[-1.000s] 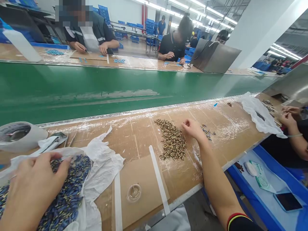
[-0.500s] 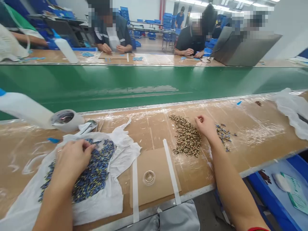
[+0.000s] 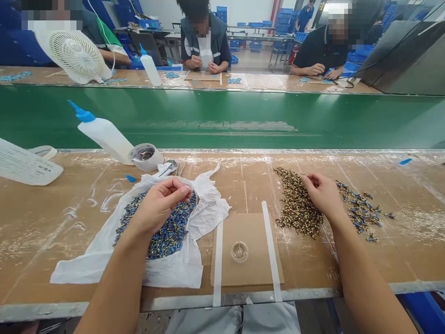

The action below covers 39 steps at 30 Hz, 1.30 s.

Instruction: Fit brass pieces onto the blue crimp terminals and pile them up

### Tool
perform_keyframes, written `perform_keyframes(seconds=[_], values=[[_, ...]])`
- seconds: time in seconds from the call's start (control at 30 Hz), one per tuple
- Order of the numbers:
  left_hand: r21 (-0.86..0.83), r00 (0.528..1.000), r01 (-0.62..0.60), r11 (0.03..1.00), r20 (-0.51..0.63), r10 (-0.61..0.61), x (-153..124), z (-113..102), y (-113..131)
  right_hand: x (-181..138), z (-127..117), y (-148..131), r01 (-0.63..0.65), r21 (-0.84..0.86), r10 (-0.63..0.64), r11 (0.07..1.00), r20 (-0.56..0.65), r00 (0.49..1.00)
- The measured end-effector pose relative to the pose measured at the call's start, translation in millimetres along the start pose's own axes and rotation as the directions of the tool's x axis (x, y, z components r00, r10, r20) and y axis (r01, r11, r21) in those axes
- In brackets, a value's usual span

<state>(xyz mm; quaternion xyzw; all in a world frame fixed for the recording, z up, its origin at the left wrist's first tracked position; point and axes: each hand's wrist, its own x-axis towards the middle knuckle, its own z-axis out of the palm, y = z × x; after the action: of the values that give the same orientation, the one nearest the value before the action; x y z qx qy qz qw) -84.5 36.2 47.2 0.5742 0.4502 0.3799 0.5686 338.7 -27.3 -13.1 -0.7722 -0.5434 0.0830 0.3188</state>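
My left hand (image 3: 162, 204) is raised over a heap of small blue and yellow pieces (image 3: 170, 234), which lies on a crumpled white cloth (image 3: 181, 273). Its thumb and forefinger are pinched together; whatever they hold is too small to make out. At the right edge of a pile of tiny gold and dark pieces (image 3: 295, 208), my right hand (image 3: 321, 192) has its fingertips closed against the pile. Beyond that hand lie scattered blue and gold pieces (image 3: 363, 211). Between the hands, a small clear round dish (image 3: 239, 252) rests on a taped cardboard sheet (image 3: 252, 273).
A tape roll (image 3: 146, 157) and a blue-capped squeeze bottle (image 3: 106, 137) stand behind the cloth. Another white bottle (image 3: 28, 162) lies at far left. A green strip (image 3: 208, 116) separates this bench from the opposite one, where people work near a white fan (image 3: 73, 53).
My left hand has lifted from the blue and yellow heap, its fingers pinched. My right hand's fingertips now meet the gold pile. The whole view has shifted left.
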Motion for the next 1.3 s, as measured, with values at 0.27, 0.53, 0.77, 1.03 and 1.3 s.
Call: perform_keyframes(seconds=[0.27,0.53,0.77,1.03,1.3], values=[[-0.302,0.979,0.098,0.948,0.201,-0.037,1.1,23.7,-10.2,-3.2,6.8,-5.6,0.028,0.058,-0.032,0.998,0.057,0.998],[-0.19,0.949,0.115,0.975,0.311,-0.051,-0.9,41.3,-19.2,-8.0,7.5,-14.8,0.059,0.077,-0.065,0.995,0.087,0.994],[0.138,0.91,0.03,0.99,0.406,-0.084,-6.8,60.0,-26.0,-17.7,7.6,-35.9,0.093,0.141,-0.114,0.986,0.151,0.982],[0.458,0.89,-0.356,0.815,0.432,0.146,-5.3,72.2,-34.9,-31.3,15.1,-57.9,0.086,0.353,-0.212,0.932,0.336,0.918],[0.334,0.917,-0.193,0.923,0.395,0.049,-7.7,80.7,-41.9,-63.1,13.7,-103.4,0.083,0.604,-0.521,0.792,0.6,0.607]])
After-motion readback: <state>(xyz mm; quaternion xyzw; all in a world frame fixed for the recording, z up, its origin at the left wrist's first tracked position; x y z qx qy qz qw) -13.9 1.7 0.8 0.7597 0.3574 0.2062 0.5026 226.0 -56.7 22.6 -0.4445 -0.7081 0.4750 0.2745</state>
